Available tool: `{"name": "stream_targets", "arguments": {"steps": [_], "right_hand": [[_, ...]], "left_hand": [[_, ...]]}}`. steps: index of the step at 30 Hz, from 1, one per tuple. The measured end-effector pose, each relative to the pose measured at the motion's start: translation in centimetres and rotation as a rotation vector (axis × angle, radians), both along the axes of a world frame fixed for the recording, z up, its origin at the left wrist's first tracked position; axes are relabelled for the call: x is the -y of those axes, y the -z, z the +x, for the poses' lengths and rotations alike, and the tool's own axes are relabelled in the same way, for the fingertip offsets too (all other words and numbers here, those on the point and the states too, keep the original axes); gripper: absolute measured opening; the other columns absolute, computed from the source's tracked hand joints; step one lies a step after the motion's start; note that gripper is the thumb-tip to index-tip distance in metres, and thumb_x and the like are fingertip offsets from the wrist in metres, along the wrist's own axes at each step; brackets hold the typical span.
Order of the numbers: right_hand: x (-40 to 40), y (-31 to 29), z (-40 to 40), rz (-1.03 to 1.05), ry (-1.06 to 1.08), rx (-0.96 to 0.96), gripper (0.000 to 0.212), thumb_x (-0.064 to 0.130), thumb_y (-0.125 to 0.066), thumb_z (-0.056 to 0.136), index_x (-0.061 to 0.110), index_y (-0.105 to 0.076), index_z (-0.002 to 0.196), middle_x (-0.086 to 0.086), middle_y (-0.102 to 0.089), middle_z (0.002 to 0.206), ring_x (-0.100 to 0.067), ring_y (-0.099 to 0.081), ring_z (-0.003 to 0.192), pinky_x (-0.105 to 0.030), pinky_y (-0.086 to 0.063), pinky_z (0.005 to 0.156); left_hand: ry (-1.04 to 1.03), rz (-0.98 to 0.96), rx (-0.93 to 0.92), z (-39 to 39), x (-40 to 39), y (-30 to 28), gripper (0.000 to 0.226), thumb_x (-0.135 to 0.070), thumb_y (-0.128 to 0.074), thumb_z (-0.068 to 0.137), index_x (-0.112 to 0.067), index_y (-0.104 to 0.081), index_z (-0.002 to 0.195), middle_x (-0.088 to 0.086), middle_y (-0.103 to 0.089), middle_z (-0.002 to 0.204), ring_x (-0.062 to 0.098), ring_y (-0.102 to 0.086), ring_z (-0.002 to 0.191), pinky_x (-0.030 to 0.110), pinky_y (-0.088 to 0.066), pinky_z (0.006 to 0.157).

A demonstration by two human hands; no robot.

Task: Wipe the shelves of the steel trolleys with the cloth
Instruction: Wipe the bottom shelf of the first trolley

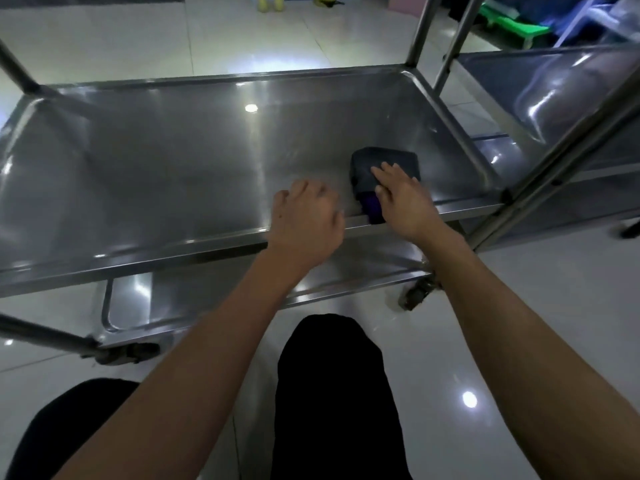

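Note:
A steel trolley shelf (156, 161) fills the middle of the head view, with a raised rim all round. A folded dark grey-blue cloth (384, 161) lies on the shelf near its front right corner, one end hanging over the front rim. My right hand (403, 199) lies flat on the cloth, fingers spread and pressing down. My left hand (306, 220) rests on the front rim of the shelf just left of the cloth, fingers curled over the edge, holding nothing else.
A lower shelf (145, 306) of the same trolley shows beneath, with castor wheels (415, 292) on the tiled floor. A second steel trolley (554, 98) stands close on the right, its uprights crossing the view. Green and blue plastic items (512, 22) sit behind it. My dark-clothed knees are below.

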State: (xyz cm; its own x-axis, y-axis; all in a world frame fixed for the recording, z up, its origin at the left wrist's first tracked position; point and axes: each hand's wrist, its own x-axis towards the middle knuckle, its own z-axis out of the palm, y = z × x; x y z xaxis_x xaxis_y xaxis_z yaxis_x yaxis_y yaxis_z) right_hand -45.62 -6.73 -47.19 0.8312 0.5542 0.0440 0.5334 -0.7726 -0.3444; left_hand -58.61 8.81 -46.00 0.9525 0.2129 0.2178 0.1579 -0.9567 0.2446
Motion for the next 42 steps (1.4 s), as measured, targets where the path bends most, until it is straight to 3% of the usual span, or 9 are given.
{"name": "stream_targets", "arguments": {"steps": [10, 20, 30, 34, 42], "right_hand": [[9.6, -0.1, 7.4, -0.083, 0.214, 0.003, 0.047, 0.021, -0.033, 0.108, 0.015, -0.033, 0.155, -0.006, -0.026, 0.163, -0.023, -0.019, 0.152, -0.046, -0.017, 0.121], [9.5, -0.1, 8.0, -0.107, 0.237, 0.055, 0.048, 0.022, -0.030, 0.107, 0.019, -0.030, 0.155, -0.004, -0.025, 0.163, -0.023, -0.018, 0.152, -0.048, -0.016, 0.121], [2.7, -0.2, 5.2, -0.069, 0.053, 0.024, 0.048, 0.024, -0.030, 0.108, 0.020, -0.028, 0.156, -0.003, -0.024, 0.164, -0.023, -0.017, 0.152, -0.047, -0.017, 0.120], [-1.6, -0.3, 3.9, -0.075, -0.018, -0.015, 0.049, 0.025, -0.028, 0.108, 0.023, -0.025, 0.157, -0.001, -0.020, 0.165, -0.021, -0.012, 0.153, -0.044, -0.012, 0.121], [-13.1, 0.3, -2.1, -0.055, -0.268, 0.008, 0.050, 0.026, -0.028, 0.108, 0.025, -0.023, 0.157, 0.000, -0.018, 0.166, -0.019, -0.011, 0.153, -0.044, -0.010, 0.122]], "left_hand": [[-0.045, 0.001, -0.057, 3.5, 4.3, 1.3, 0.030, -0.036, -0.044, 0.098, -0.025, -0.070, 0.109, 0.003, -0.055, 0.119, 0.025, -0.049, 0.115, 0.045, -0.041, 0.099], [-0.035, 0.017, 0.000, 3.9, 4.1, 2.0, 0.028, -0.034, -0.044, 0.099, -0.023, -0.069, 0.104, 0.002, -0.055, 0.116, 0.025, -0.051, 0.109, 0.045, -0.042, 0.095], [0.145, -0.015, 0.050, 1.6, 0.3, 1.8, 0.027, -0.032, -0.053, 0.096, -0.021, -0.067, 0.116, 0.000, -0.064, 0.120, 0.027, -0.055, 0.116, 0.046, -0.046, 0.097], [0.019, 0.007, 0.128, -1.3, -3.5, 1.9, 0.028, -0.033, -0.056, 0.094, -0.020, -0.069, 0.115, 0.001, -0.065, 0.121, 0.027, -0.056, 0.116, 0.045, -0.044, 0.095], [-0.271, 0.018, 0.045, -6.9, -10.5, 1.3, 0.027, -0.033, -0.054, 0.096, -0.019, -0.070, 0.112, 0.002, -0.063, 0.120, 0.027, -0.054, 0.113, 0.046, -0.042, 0.094]]}}
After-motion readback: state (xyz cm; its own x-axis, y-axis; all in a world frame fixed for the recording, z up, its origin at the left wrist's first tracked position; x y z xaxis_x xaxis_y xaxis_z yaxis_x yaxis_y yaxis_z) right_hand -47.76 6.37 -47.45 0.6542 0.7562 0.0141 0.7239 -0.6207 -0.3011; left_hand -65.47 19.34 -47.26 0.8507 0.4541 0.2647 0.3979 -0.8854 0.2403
